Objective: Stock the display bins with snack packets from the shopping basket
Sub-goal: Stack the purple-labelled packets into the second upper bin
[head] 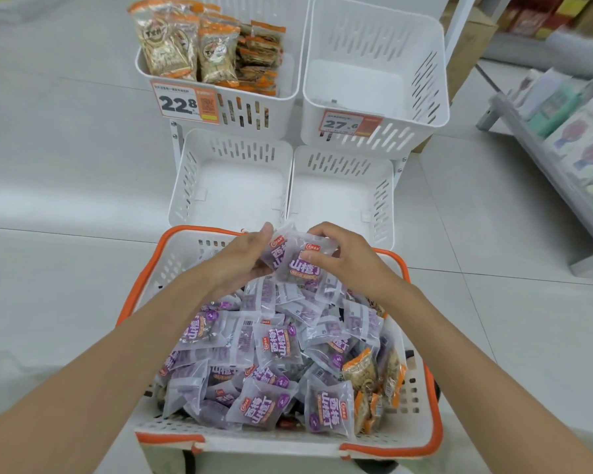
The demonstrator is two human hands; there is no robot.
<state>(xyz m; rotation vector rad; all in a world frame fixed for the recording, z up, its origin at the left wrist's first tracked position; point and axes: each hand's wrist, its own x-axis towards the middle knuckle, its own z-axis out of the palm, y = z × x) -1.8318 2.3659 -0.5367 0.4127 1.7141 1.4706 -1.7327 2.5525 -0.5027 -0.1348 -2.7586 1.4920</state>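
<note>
Floor: pale tiles, under everything.
Shelf rack: far right, blurred goods.
Shopping basket: white w/ orange rim, nearest the camera, just in front of the lower bins.
Upper-left bin: holds upright orange packets.
Upper-right bin: no packets.
Lower bins, left & right: no packets.
Purple packet pile: fills the basket; a few orange ones at its right side.
Left hand: fingers curled round the held packets.
Right hand: thumb & fingers pinch the same bunch.
Held packets: purple, above the basket's far end.
Price tags: 22.8, 27.6, on the upper bins' fronts.
</note>
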